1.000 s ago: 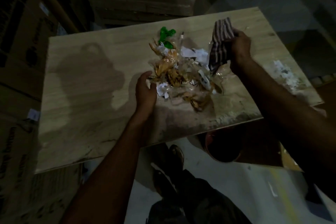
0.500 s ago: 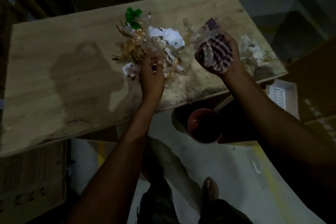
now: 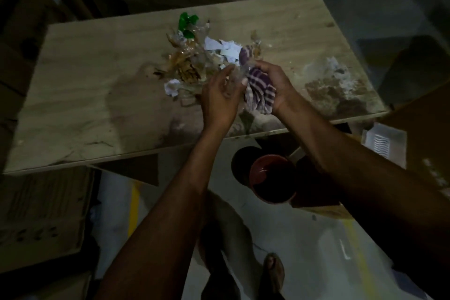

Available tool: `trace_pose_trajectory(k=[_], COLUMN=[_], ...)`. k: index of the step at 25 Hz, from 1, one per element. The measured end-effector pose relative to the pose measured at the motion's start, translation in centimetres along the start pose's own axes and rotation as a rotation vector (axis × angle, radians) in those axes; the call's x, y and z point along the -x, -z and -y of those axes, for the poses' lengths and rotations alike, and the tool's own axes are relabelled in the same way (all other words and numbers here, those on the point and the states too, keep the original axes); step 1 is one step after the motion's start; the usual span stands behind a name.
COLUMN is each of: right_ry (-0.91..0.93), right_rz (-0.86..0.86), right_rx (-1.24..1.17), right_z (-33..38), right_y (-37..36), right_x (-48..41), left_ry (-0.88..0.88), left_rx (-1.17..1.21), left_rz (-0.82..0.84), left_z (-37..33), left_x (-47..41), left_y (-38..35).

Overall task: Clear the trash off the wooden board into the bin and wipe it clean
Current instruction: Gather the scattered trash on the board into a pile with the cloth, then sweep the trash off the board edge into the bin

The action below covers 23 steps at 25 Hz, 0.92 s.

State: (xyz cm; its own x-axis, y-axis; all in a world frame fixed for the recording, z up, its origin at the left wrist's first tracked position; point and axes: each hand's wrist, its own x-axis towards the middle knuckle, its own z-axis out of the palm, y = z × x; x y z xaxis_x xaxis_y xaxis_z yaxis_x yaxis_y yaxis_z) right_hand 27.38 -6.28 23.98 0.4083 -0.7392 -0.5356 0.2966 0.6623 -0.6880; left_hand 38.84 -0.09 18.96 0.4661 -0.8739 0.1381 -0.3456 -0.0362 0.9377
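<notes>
Striped purple-and-white cloth (image 3: 259,91) sits bunched in the right hand (image 3: 275,83), whose fingers curl closed around it just above the bench (image 3: 85,95) near its front edge. The left hand (image 3: 220,100) is beside it, fingers bent and half open, pinching at a scrap of clear plastic (image 3: 233,80) between the two hands; how firmly it grips is hard to tell in the dim light. Both hands are at the near side of the trash (image 3: 194,61), a loose heap of brown wrappers, clear film and torn white paper lying about mid-bench, slightly toward the back edge. A green piece (image 3: 187,24) marks the heap's far end, closest to the back edge. A white paper wad (image 3: 171,87) lies at the heap's near-left side. Toward the right front corner the wood carries a brown stain (image 3: 341,97) with white residue (image 3: 336,70) behind it, well apart from the heap. Below the front edge, on the floor, stands the red bin (image 3: 270,178), open-topped and partly under the right forearm. A white vented box (image 3: 382,143) sits past the right front corner. Cardboard cartons (image 3: 43,209) stand under the left end, and a sandalled foot (image 3: 274,273) shows on the floor.
</notes>
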Motion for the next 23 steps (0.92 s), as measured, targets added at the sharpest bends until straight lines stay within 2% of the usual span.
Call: trace_pose_trajectory(k=[6,10,12,14,17,21,23], right_ry=[-0.034,0.012,0.022,0.073,0.158,0.188,0.234], right_rz=[-0.013,-0.08,-0.119,-0.272,-0.475,-0.477,-0.441], right_rx=[0.07,-0.071,-0.074,0.002,0.036,0.134,0.093], right_z=[-0.2,0.1,-0.2,-0.6,-1.7,-3.4,-4.4], right_y=[-3.5,-1.0,1.1,2.9,4.2,5.1,5.9], right_x=[-5.9,-9.0,-9.8,-10.7,-10.8,-9.2,-7.5], left_ry=[0.046,0.033,0.003,-0.003,-0.115,-0.213,-0.241], left_rx=[-0.133,-0.241,-0.31,-0.35,-0.366,-0.238,-0.182], left_rz=[-0.187,-0.314,-0.23,-0.142,-0.142,-0.098,-0.033], left_z=[2.5,4.4,5.5,6.1,6.0,4.4,3.9], left_x=[-4.5,-7.8,-8.9,-9.4,-8.8,-4.5,-1.6], left_y=[2.5,3.9,4.1,3.8,2.7,-0.7,-2.7])
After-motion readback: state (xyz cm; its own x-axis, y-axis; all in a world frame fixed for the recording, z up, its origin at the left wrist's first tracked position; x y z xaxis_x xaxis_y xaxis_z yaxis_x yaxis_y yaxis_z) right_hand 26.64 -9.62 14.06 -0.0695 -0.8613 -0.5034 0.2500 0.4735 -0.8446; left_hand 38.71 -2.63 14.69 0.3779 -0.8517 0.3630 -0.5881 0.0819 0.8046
